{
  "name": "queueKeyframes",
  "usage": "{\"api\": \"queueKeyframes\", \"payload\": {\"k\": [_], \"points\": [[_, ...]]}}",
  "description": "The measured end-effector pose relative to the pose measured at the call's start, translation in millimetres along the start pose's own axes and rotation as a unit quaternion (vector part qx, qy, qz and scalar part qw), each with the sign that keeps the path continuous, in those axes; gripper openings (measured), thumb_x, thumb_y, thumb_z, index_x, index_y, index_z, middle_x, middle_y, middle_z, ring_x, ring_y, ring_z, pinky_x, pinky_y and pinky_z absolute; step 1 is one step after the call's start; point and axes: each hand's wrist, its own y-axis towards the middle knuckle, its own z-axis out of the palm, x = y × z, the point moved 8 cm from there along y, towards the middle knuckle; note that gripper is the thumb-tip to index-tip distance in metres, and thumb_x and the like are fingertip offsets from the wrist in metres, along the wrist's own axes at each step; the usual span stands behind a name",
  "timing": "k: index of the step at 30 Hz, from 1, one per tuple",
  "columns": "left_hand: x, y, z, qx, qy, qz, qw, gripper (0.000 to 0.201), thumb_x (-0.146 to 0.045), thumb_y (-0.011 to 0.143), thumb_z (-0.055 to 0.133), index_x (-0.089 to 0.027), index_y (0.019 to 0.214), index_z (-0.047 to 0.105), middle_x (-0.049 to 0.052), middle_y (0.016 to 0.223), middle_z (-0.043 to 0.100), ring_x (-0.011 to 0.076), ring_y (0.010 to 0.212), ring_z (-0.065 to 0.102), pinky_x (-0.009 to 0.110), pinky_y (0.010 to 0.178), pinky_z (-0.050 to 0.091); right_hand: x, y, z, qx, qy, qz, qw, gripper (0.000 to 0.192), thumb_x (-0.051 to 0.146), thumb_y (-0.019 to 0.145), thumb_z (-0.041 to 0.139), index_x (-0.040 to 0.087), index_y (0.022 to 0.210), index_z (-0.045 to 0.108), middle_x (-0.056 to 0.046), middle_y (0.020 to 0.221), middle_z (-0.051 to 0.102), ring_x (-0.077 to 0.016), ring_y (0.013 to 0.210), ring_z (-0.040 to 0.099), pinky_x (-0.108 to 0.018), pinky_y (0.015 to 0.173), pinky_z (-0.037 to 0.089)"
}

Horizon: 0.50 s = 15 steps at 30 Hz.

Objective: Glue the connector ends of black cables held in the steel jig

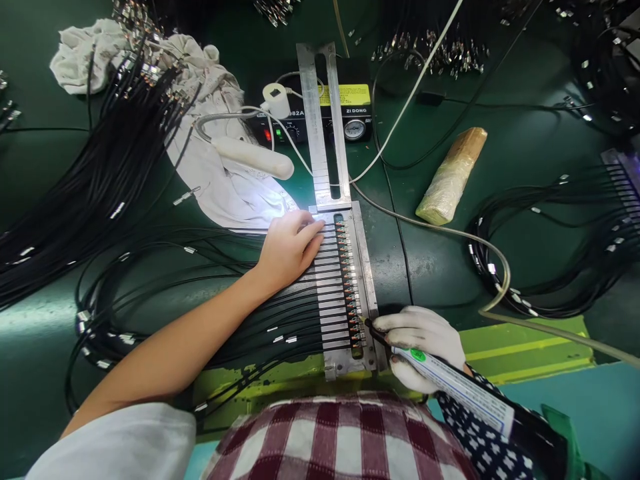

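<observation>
Right hand (425, 340): one tube (453, 388). Under left hand (286, 250): one fixture (367, 267). Beyond hands: one lamp (255, 157), one gauge (355, 130), one block (451, 179).

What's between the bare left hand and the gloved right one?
Head view: the metal fixture and its row of wire ends lie between the left hand and right hand; the labelled tube points in toward that row.

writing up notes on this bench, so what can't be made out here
All in the head view:
Metal fixture: upper left edge, partly hidden by the left hand.
Yellow label: partly hidden by the slotted metal bar; its print is too small.
Gauge: reading too small.
Print on the tool in the gloved right hand: too small.
Black cable bundle: cut off by the left edge.
</observation>
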Motion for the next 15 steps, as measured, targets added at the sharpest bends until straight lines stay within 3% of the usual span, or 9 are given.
{"api": "queueKeyframes", "payload": {"k": [8,15], "points": [[1,-1,0.2,-0.007,0.0,0.002,1.0,0.029,-0.029,0.095,0.046,-0.017,0.113,0.065,0.012,0.107,0.062,0.0257,0.098,0.058,0.039,0.078,0.045,1,6,-1,-0.004,-0.01,-0.005,1.0,0.014,0.021,0.078,0.061,0.02,0.092,0.062,-0.01,0.088,0.077,-0.0198,0.077,0.075,-0.029,0.064,0.057],[0,0,0.5,-0.001,-0.004,-0.004,1.0,0.029,-0.029,0.095,0.045,-0.018,0.113,0.066,0.012,0.107,0.062,0.026,0.098,0.058,0.04,0.079,0.046,7,-7,-6,-0.027,-0.004,-0.024,0.999,0.018,0.021,0.077,0.061,0.018,0.094,0.062,-0.011,0.091,0.076,-0.0204,0.077,0.074,-0.032,0.064,0.057]]}}
